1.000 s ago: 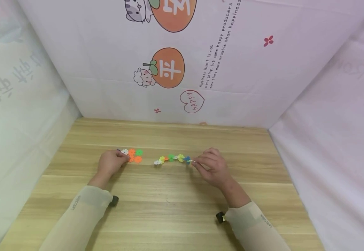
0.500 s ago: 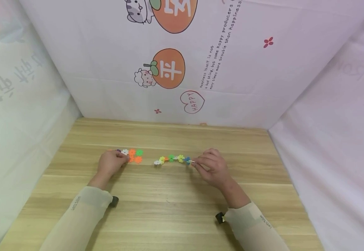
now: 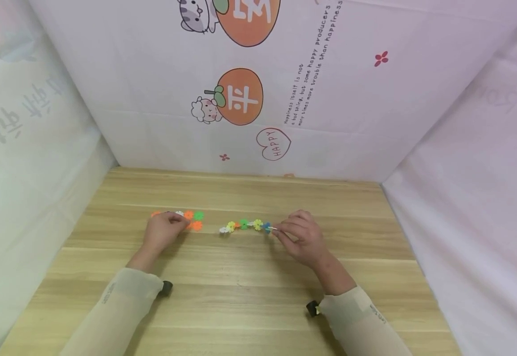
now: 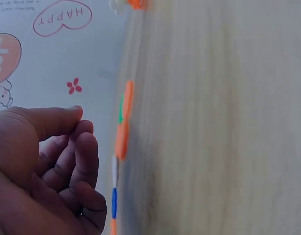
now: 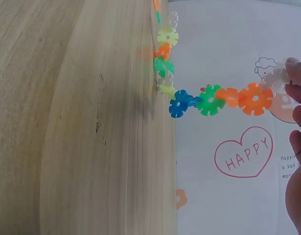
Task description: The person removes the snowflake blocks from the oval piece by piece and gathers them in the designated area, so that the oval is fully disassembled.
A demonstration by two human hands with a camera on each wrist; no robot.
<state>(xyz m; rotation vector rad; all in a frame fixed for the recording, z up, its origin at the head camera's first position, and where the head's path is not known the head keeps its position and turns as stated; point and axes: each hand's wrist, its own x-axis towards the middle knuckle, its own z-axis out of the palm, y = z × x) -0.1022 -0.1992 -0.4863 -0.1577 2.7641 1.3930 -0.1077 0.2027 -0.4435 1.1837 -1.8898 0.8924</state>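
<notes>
My right hand [image 3: 303, 237] pinches a white flower-shaped snowflake disc [image 5: 276, 77] at the end of a linked chain of snowflake discs [image 5: 211, 100]. From those fingertips the chain slopes down to the table, through orange, green, blue, yellow and white discs. My left hand [image 3: 164, 232] hovers low over several loose discs, its fingers loosely bent and thumb tip near the index finger [image 4: 84, 128], with no disc seen between them. Around it lie an orange disc [image 3: 198, 225], a green disc [image 3: 199, 216] and a white disc [image 3: 179, 213]. The hand hides part of this group.
The wooden table [image 3: 240, 296] ends at a printed white cloth [image 3: 329, 99] standing upright at the back. More white cloth [image 3: 485, 198] closes off the right and left sides. Another orange disc [image 3: 156, 213] shows just beyond the left hand.
My left hand has shifted slightly to the right over the loose discs, covering more of the orange one and uncovering one at the left. The right hand and the chain have stayed put.
</notes>
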